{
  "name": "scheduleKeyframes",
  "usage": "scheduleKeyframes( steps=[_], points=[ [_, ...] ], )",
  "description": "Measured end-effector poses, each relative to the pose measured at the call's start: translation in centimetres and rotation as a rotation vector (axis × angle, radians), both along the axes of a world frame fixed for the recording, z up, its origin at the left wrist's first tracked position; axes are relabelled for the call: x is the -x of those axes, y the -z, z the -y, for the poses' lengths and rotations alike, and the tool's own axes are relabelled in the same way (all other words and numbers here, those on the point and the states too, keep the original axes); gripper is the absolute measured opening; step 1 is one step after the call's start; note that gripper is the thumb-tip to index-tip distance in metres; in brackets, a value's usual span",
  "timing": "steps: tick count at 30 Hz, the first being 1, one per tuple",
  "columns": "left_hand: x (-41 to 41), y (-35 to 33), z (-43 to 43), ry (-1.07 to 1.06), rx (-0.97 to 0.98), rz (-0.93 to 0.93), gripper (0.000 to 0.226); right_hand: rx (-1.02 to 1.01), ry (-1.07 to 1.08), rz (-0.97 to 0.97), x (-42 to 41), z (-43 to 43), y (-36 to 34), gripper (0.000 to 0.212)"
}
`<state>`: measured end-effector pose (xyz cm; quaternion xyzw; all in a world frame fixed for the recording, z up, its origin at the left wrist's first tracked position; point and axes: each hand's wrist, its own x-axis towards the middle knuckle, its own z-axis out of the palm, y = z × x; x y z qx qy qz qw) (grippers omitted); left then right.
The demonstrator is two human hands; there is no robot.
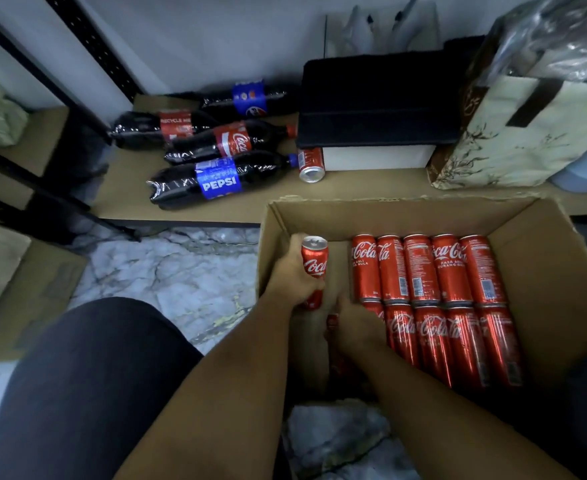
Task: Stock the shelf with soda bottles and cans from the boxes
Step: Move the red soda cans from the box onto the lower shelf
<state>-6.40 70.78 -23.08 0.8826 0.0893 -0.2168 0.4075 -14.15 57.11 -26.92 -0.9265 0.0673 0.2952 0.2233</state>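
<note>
Inside the box, at its left end, the left hand is holding a can marked "Coca-Cola", the grip clamped round its lower half; its long axis is running away from the person, the silver top pointing up toward the shelf. Just beside it the right hand is lying over a second can, mostly hidden under the palm, and whether that grip is closing on it I cannot tell. To the right, two rows of cans are lying on their sides, long axes running near to far, showing "Coca-Cola" script, barcodes and "RASA ASLI KURANG GULA". On the shelf, four bottles are lying on their sides, caps pointing right: two reading "PEPSI", one "Coca-Cola", one "RECYCLE ME", the farthest blurred. A lone can is lying beside them, its end facing the person.
</note>
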Motion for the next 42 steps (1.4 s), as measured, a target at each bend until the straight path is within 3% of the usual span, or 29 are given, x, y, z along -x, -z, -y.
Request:
scheduleKeyframes(
  steps=[3, 7, 12, 15, 21, 33, 42],
  points=[
    [1.7, -1.5, -0.7, 0.102, -0.108, 0.021, 0.084, -0.155, 0.081, 0.035, 0.2, 0.5, -1.4, 0.046],
    [3.9, -2.9, -0.7, 0.241, -0.269, 0.025, 0.086, -0.299, 0.087, 0.157, -0.1, 0.7, -3.6, 0.027],
    [5.6, -3.9, -0.7, 0.355, -0.413, 0.056, 0.061, -0.279, 0.027, 0.260, -0.1, 0.8, -5.9, 0.054],
    [5.9, -4.0, -0.7, 0.367, -0.411, 0.079, 0.061, -0.281, 0.016, 0.295, 0.1, 1.0, -6.0, 0.067],
    [5.7, -3.6, -0.8, 0.442, -0.444, -0.007, 0.059, -0.197, 0.000, 0.215, 0.3, 1.5, -4.6, 0.069],
    [5.4, -6.3, -0.8, 0.278, -0.354, 0.057, 0.046, -0.287, 0.095, 0.299, 0.1, 2.6, -5.7, 0.051],
    [6.8, -15.5, -0.7, 0.065, -0.094, 0.296, 0.031, -0.533, 0.373, 0.504, 0.4, 2.5, -16.3, 0.063]
  ],
)
